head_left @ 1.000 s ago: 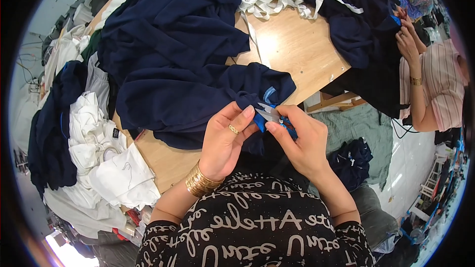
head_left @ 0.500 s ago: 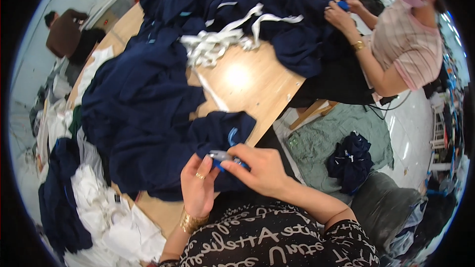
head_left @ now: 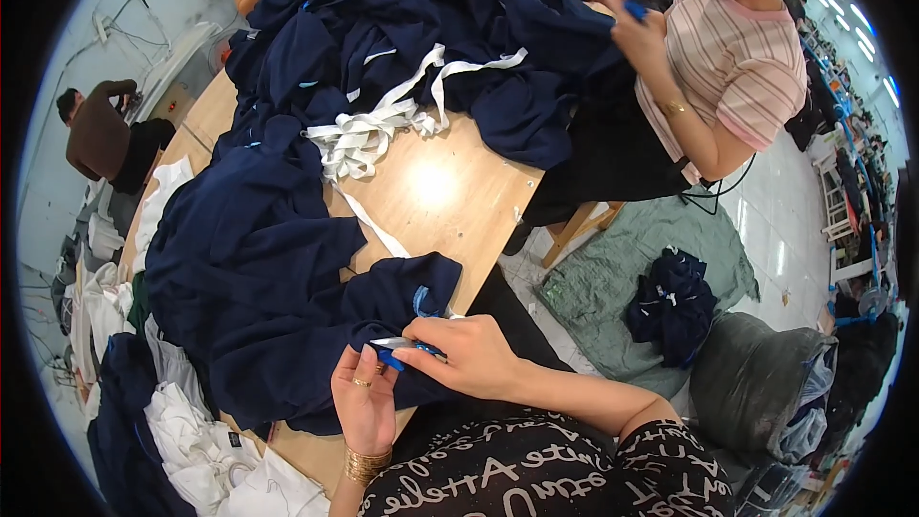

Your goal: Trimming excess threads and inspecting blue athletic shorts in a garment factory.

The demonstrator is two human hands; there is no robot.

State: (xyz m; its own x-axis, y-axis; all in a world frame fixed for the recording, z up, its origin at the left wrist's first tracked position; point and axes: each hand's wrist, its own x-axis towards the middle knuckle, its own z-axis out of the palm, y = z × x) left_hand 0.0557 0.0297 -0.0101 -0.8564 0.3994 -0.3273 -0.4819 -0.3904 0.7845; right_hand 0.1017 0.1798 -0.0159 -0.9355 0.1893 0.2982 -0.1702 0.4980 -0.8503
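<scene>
Navy garment [head_left: 287,306] lies at the near table edge [head_left: 498,230], under both hands. Head view: left hand [head_left: 364,402], fingers half curled, pinches the cloth hem beside a blue-handled snipper [head_left: 397,349]. Right hand [head_left: 469,354] is closed around the snipper, touching the garment. Bare wood opens beyond; white straps [head_left: 373,129] and a navy pile [head_left: 431,19] crowd the far side.
</scene>
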